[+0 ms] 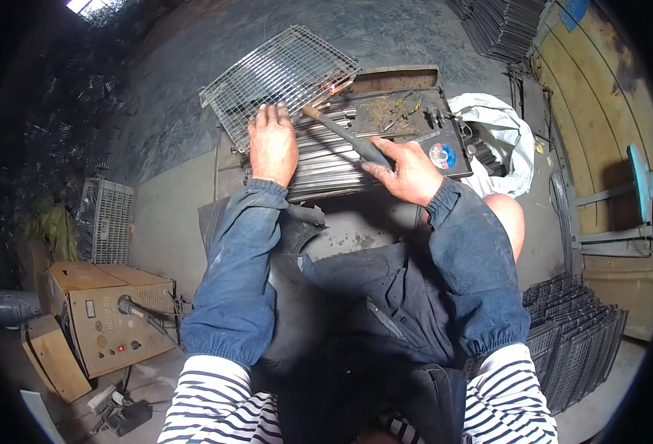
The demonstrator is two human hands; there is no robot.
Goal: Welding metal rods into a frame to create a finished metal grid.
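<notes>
A silvery wire mesh panel [274, 70] lies tilted across the far left of a low work table [226, 181]. My left hand [273, 144] rests at its near edge, fingers stretched forward over the wires. In my right hand [408, 172] is a welding torch [348, 135] with a dark handle and a brownish front end that reaches toward the panel. A small orange-red glow [333, 88] shows at the panel's right edge, apart from the torch's front end. Beneath both hands lie several metal rods [326, 163], side by side.
A round disc [442, 155] lies at the table's right, beside a white sack [507, 126]. Dark mesh panels stand stacked [574, 333] at right. A welding machine [112, 322] with a cable stands at left, near a pale crate [112, 222]. A teal metal frame [637, 185] stands far right.
</notes>
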